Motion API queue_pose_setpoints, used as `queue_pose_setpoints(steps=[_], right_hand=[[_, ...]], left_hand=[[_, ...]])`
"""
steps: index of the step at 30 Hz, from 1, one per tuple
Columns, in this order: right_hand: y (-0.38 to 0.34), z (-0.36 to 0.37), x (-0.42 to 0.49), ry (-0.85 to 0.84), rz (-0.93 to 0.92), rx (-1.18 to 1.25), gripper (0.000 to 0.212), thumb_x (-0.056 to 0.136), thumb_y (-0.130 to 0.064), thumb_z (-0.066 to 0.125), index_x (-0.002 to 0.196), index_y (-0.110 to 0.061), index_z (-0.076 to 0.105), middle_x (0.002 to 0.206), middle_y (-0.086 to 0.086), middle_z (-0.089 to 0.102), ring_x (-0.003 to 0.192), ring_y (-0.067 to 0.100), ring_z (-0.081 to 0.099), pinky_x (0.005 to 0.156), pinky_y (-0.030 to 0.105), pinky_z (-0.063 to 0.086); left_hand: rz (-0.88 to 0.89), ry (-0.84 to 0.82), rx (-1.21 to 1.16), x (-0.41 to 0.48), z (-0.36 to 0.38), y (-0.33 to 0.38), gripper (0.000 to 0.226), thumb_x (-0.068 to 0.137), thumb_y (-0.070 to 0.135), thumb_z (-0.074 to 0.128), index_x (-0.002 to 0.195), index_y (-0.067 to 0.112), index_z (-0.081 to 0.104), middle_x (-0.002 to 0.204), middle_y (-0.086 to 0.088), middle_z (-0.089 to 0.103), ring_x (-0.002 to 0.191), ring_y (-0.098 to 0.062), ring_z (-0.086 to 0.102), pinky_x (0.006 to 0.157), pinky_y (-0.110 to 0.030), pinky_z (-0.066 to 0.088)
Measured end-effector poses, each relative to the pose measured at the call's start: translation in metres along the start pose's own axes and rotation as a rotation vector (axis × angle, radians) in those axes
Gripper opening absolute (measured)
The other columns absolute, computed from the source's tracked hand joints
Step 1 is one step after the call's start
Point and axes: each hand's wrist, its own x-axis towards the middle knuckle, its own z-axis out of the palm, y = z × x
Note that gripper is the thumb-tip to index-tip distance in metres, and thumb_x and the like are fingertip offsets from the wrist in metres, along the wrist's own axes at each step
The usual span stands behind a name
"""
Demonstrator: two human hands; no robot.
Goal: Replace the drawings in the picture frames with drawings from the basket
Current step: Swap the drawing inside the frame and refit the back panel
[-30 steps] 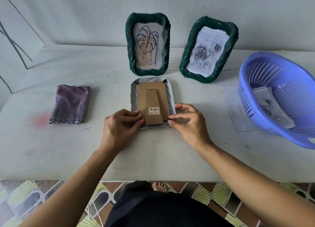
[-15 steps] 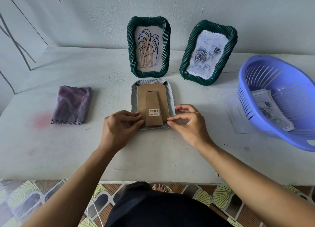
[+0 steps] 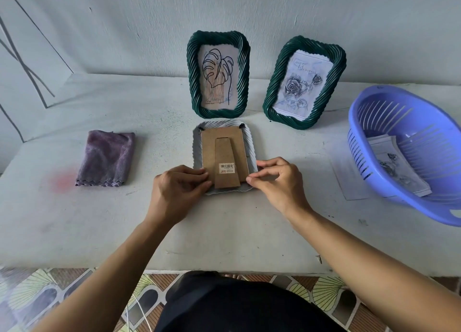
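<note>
Cardboard backing (image 3: 224,154) faces up because I've laid the white frame (image 3: 251,142) face-down between my hands, so its tabs are reachable: my left hand (image 3: 178,194) pinches the backing's near left edge, fingers together on it, and my right hand (image 3: 277,182) pinches the near right corner the same way, both ready, I'd say, to work it loose. Beyond my grip two green frames (image 3: 218,73) stand upright against the wall, while the basket (image 3: 409,152) far to my right holds the drawings (image 3: 396,167).
</note>
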Motion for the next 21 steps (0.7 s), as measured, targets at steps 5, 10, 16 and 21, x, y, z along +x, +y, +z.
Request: queue_pose_setpoints(steps=[5,10,16,21], right_hand=[[-0.004,-0.002,0.007,0.006,-0.068,-0.003,0.022,0.072,-0.024,0.088,0.091,-0.022,0.079,0.095,-0.008,0.071,0.088,0.000,0.064,0.081,0.008,0.044],[-0.003,0.001,0.027,0.046,-0.113,-0.169,0.032,0.088,-0.026,0.074,0.115,-0.011,0.068,0.105,0.005,0.067,0.095,0.019,0.062,0.091,0.032,0.050],[-0.011,0.009,0.043,0.010,-0.056,-0.426,0.040,0.094,-0.043,0.061,0.119,-0.014,0.068,0.112,0.008,0.057,0.109,0.030,0.056,0.093,0.042,0.048],[-0.017,0.012,0.044,-0.022,-0.026,-0.485,0.031,0.092,-0.036,0.064,0.119,-0.022,0.065,0.118,0.006,0.054,0.115,0.032,0.051,0.092,0.040,0.044]], left_hand=[[-0.070,-0.039,-0.013,0.008,-0.008,0.005,0.012,0.076,0.032,0.085,0.088,0.029,0.082,0.087,0.018,0.075,0.077,-0.003,0.068,0.071,-0.013,0.049],[-0.081,0.028,0.021,0.025,-0.006,0.012,0.012,0.089,0.036,0.073,0.100,0.035,0.076,0.094,0.015,0.069,0.080,-0.007,0.062,0.068,-0.023,0.050],[-0.003,-0.090,0.212,0.039,0.008,0.023,0.034,0.095,0.043,0.061,0.127,0.033,0.067,0.136,0.002,0.057,0.124,-0.027,0.048,0.100,-0.043,0.042],[0.025,-0.238,0.476,0.032,0.020,0.036,0.047,0.095,0.061,0.047,0.139,0.043,0.051,0.149,0.012,0.043,0.134,-0.022,0.037,0.101,-0.045,0.031]])
